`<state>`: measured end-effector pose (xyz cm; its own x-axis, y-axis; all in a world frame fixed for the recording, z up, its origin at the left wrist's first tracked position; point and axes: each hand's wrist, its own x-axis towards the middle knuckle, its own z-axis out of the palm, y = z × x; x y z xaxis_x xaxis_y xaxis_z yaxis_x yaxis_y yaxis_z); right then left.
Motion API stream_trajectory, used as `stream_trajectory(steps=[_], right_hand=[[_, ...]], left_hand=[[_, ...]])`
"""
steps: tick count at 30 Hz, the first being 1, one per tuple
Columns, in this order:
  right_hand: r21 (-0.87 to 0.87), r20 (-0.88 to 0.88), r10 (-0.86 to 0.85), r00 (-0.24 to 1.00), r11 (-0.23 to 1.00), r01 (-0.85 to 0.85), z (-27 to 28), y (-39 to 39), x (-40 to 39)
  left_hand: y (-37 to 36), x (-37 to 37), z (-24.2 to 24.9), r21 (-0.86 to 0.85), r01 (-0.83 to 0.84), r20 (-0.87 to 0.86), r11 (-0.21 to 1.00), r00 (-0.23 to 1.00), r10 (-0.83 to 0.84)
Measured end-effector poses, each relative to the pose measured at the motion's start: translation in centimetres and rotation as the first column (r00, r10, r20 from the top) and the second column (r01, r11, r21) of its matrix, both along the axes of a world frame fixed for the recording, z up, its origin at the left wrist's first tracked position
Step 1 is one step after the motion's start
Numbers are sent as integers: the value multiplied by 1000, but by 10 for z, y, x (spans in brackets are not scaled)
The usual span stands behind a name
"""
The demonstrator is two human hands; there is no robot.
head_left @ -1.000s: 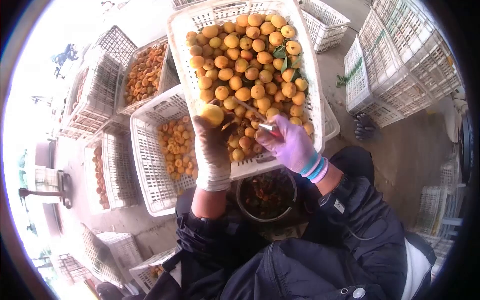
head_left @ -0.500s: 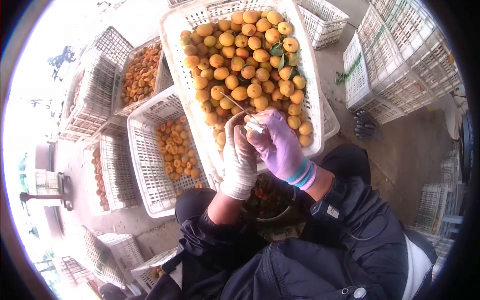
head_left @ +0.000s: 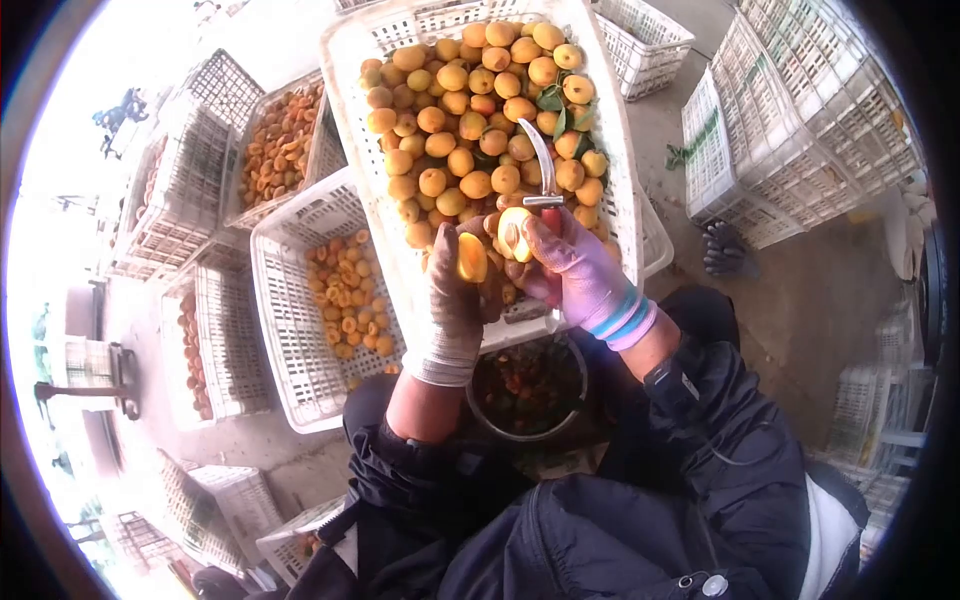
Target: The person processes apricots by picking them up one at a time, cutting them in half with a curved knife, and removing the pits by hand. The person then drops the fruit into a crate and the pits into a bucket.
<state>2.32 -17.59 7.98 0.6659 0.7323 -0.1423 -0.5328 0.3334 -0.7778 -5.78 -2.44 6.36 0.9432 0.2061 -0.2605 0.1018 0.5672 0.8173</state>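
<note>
My left hand [head_left: 447, 305], in a soiled white glove, is closed on an apricot half [head_left: 471, 258]. My right hand [head_left: 590, 278], in a purple glove with blue bands, pinches the other apricot half [head_left: 513, 234], its brown pit showing. That same hand also grips a curved knife [head_left: 541, 160] with a red handle, the blade pointing up and away. Both hands are over the near end of a white crate [head_left: 622, 130] full of whole apricots [head_left: 475, 128] with a few green leaves.
Below my hands, between my knees, stands a round basin [head_left: 530, 437] with dark scraps. At left, a white crate [head_left: 285, 330] holds apricot halves [head_left: 350, 295]. Stacked crates [head_left: 800, 120] rise at right, near dark gloves [head_left: 728, 250] on the floor.
My hands have moved apart, and the apricot now shows as two halves, one in each hand. The knife blade has swung from pointing up-left to standing nearly upright above my right hand.
</note>
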Motion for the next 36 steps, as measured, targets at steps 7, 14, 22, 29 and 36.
stream_trajectory(steps=[7, 14, 22, 29, 36], right_hand=[[-20, 117, 120, 986, 993, -119, 4, -4, 7], [-188, 409, 90, 908, 982, -13, 12, -1, -2], [-184, 545, -5, 838, 975, 126, -2, 4, -5], [-207, 539, -28, 842, 964, 165, -8, 6, -5], [-155, 48, -75, 996, 985, 81, 7, 2, 7]], left_hand=[[-16, 1, -2, -8, -205, 20, 979, 979, 205], [-2, -3, 3, 214, 239, -65, 947, 971, -230], [-26, 1, 22, 10, 38, -123, 999, 992, -36], [-8, 2, -9, -23, 77, -134, 997, 988, -79], [-7, 3, -2, 375, 148, -145, 915, 984, -99]])
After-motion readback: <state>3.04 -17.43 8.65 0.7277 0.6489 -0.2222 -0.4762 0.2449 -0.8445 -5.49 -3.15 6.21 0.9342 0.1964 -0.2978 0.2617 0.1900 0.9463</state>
